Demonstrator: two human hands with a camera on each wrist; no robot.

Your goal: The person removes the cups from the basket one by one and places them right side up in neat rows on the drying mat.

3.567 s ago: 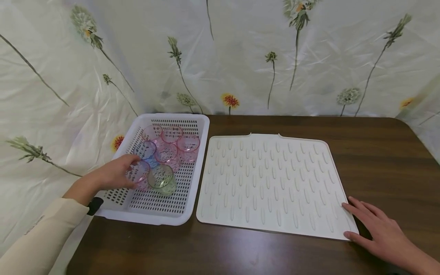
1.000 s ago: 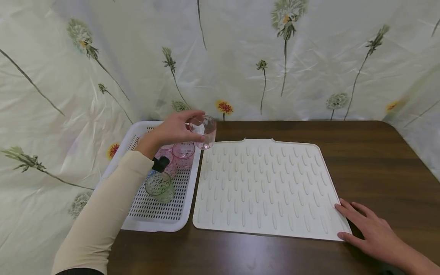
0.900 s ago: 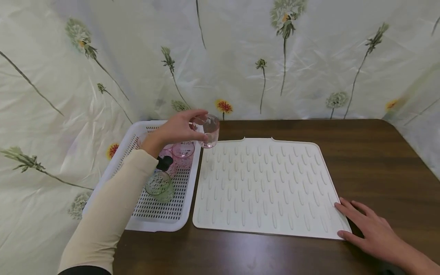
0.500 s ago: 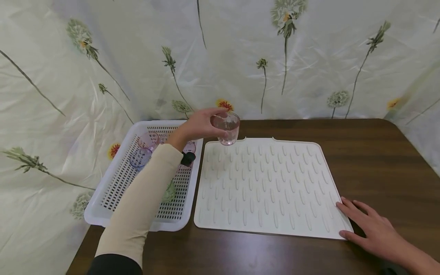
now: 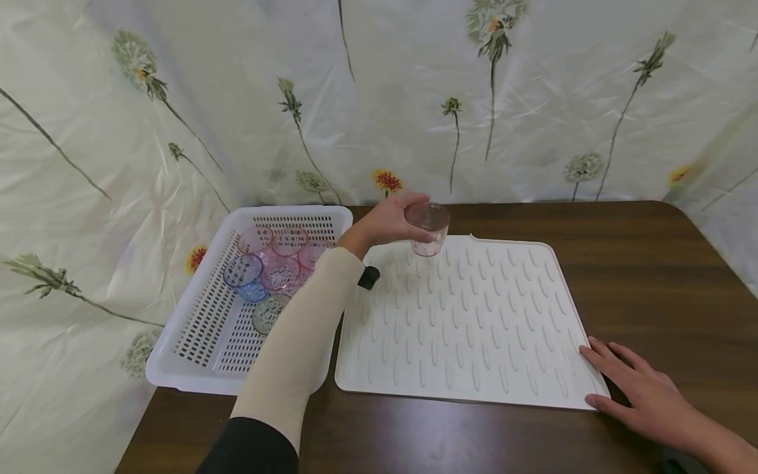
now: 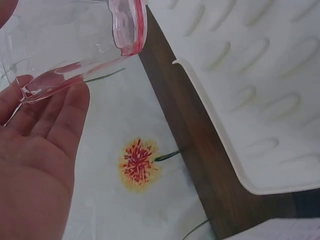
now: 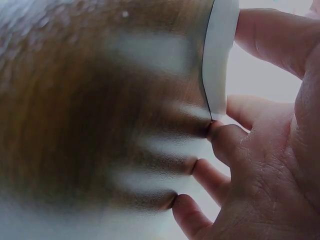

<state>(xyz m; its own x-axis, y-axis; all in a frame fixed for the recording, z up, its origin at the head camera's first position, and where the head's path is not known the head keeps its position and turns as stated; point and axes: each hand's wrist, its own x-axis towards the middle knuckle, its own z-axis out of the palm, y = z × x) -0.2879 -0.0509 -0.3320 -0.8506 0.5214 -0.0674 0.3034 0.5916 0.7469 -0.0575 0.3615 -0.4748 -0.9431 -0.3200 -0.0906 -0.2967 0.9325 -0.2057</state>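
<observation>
Flowered cloth (image 5: 379, 99), printed with dandelions and orange blooms, creased and glossy, closes the scene on the left and along the far side; the dark brown wood-grain table (image 5: 639, 276) reaches to its foot. At left stands a white perforated basket (image 5: 189, 382) holding upright tumblers: one blue (image 5: 247, 280), four pink (image 5: 281, 273) grouped toward the far right, and a green one (image 5: 271, 314) nearer, partly hidden by the cream sleeve (image 5: 302, 316) that crosses the basket's right side. A black band piece (image 5: 368, 277) shows at the wrist.

Right of the basket, the left hand (image 5: 391, 224) pinches a clear pinkish tumbler (image 5: 429, 230) between thumb and fingers, mouth upward, over the far edge of a white ridged mat (image 5: 468, 329); the left wrist view shows the glass apart from the mat. The mat lies flat, its raised ovals in rows. A pale sheen marks the tabletop before it. At far right, the table's far corner is rounded; nearer, the right hand (image 5: 645, 388) rests with fingers spread, thumb and a fingertip touching the mat's near right corner, other fingertips on the wood.
</observation>
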